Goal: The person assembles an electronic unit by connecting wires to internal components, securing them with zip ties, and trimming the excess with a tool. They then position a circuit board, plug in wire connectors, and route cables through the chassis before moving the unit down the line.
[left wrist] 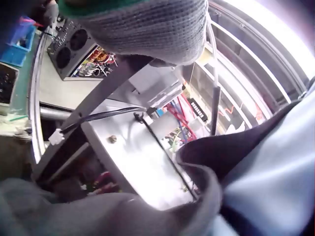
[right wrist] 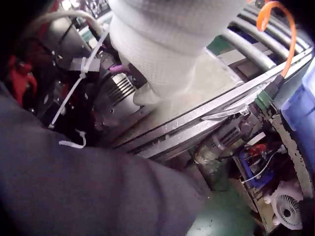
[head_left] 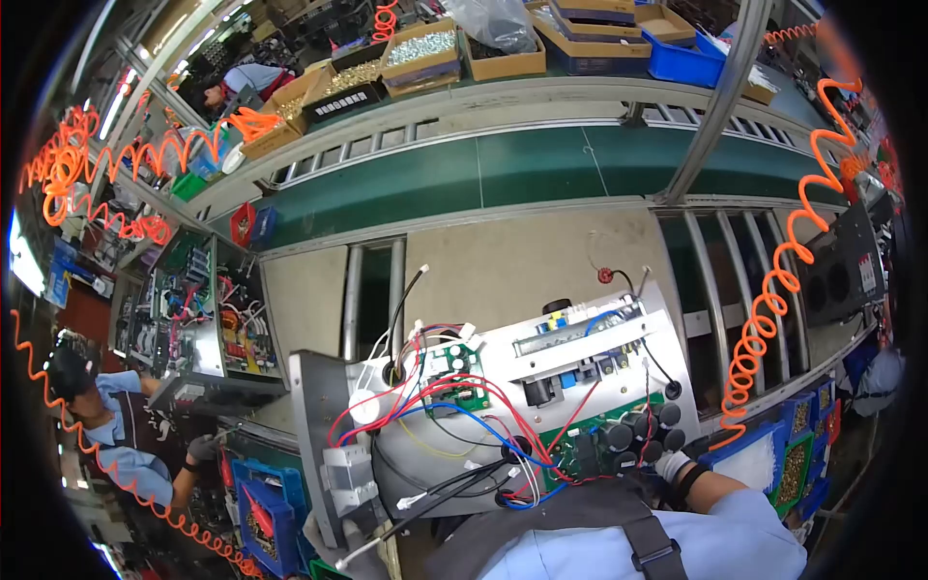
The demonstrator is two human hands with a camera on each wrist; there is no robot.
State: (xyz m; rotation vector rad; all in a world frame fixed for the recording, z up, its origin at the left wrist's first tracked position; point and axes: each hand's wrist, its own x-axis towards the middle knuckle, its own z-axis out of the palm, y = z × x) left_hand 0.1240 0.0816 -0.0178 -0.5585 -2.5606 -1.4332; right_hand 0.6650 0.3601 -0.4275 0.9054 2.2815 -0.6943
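Observation:
An open metal chassis (head_left: 619, 353) rests tilted before me, with a green board (head_left: 454, 377), a board of black capacitors (head_left: 619, 435) and loose red, blue, white and black wires. A dark grey end panel (head_left: 314, 435) stands at its left side. My left hand (left wrist: 152, 32), in a grey knitted glove, grips the edge of that panel; its fingertips are partly hidden. At the chassis's near right corner, my right hand (head_left: 672, 467) in a white glove holds the edge. In the right wrist view, its fingertips (right wrist: 145, 96) lie against the slotted metal end (right wrist: 118, 96).
Steel rollers (head_left: 735, 280) flank the bench, with a green conveyor (head_left: 532, 164) behind. Boxes of screws (head_left: 420, 58) line the far shelf. Another open unit (head_left: 203, 309) and a second person (head_left: 135, 435) are left. An orange coiled hose (head_left: 773, 300) hangs right, above blue bins (head_left: 754, 454).

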